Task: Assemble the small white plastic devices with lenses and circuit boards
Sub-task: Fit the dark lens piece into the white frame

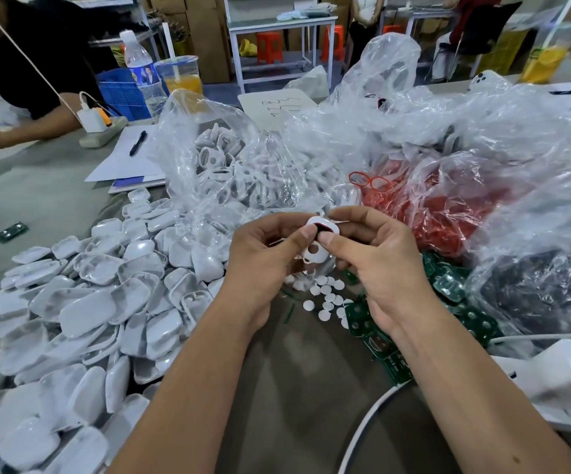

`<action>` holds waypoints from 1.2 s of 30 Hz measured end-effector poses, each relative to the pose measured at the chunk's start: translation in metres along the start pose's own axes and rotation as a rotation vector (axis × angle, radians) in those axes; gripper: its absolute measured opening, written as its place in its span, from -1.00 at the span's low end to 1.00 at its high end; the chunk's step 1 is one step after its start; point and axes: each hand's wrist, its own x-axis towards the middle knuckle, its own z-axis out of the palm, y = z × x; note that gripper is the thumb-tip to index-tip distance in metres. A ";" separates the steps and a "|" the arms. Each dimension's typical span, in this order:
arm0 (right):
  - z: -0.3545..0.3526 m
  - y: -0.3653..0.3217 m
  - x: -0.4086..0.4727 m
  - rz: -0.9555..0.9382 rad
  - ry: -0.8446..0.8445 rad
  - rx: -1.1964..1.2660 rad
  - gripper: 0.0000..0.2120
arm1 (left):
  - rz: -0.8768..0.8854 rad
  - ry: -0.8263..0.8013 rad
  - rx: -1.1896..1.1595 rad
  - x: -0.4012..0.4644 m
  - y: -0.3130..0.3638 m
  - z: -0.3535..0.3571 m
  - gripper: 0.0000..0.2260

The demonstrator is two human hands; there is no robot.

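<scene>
White tables (282, 23), perhaps cardboard boxes (205, 32)

Assembly workshop: heaped white shells (82, 302), bagged parts (229, 165), circuit boards (376, 336)

Both hands hold one white housing (318, 241) above the tabletop (37, 200). Left hand (263, 254) pinches its left edge with the thumb on top; right hand (373, 258) grips the right side, thumb pressed on the face. Red lens (325, 228) sits in the housing's upper opening; a round hole shows lower down. Relative to the housing: white shell pile (82, 313) to the left, white round discs (325, 295) just below, green circuit boards (379, 333) below-right, bag of red parts (441, 206) to the right, bag of white frames (222, 165) behind.
</scene>
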 end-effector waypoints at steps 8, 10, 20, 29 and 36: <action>-0.006 -0.003 0.002 0.069 -0.142 0.394 -0.76 | -0.163 -0.115 -0.336 -0.003 0.009 0.004 -0.87; -0.006 -0.003 0.002 0.075 -0.170 0.431 -0.76 | -0.187 -0.139 -0.375 -0.003 0.010 0.003 -0.87; -0.010 -0.006 0.007 -0.237 0.031 0.275 -0.76 | -0.187 -0.012 -0.173 -0.003 0.005 0.018 -0.66; -0.006 -0.003 0.005 -0.491 -0.046 -0.320 -0.71 | -0.424 -0.023 -0.687 -0.002 0.015 0.016 -0.76; -0.006 -0.005 0.000 -0.481 -0.118 -0.433 -0.73 | -0.411 -0.032 -0.693 -0.001 0.013 0.008 -0.85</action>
